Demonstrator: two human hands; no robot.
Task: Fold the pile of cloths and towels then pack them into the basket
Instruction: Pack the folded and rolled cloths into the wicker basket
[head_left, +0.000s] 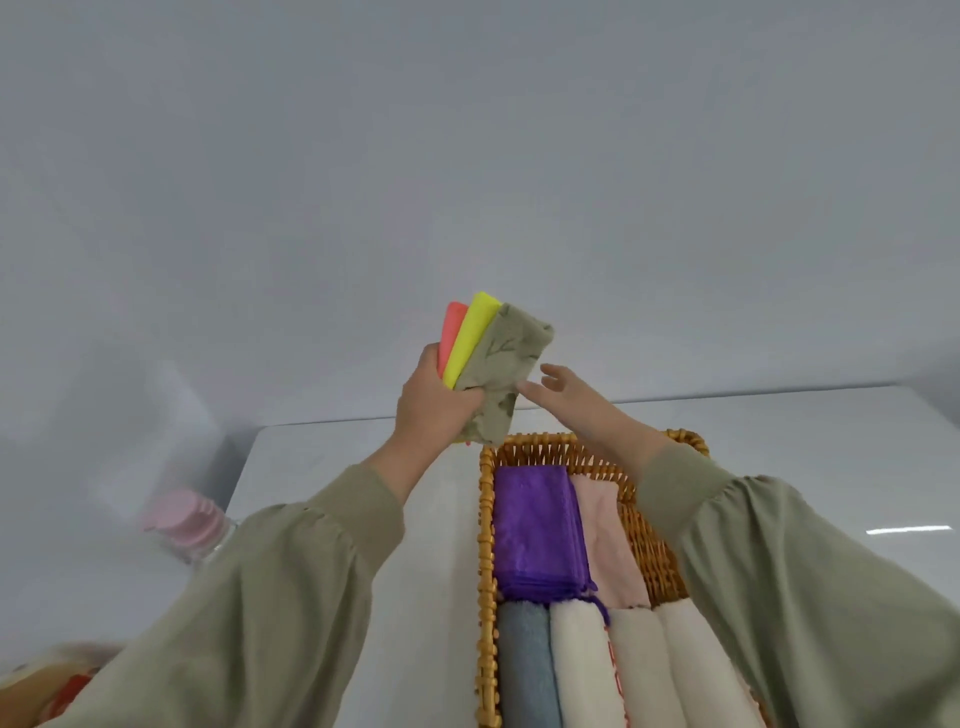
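left hand (431, 400) grips three folded cloths (488, 358) above basket (485, 545)

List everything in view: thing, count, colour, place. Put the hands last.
folded cloths: three; coral, yellow, patterned olive; held above the basket's far end
basket: one; golden wicker; on the table
purple cloth: one; purple; basket, far left
pink cloth: one; pale pink; basket, right of the purple cloth
blue towel: one; blue; basket, near left
white towels: three showing; white; basket, right of the blue towel
table: one; white; under the basket
jar: one; clear, pink lid, blurred; lower left
left hand: grips the folded cloths
right hand: open beside them; contact unclear
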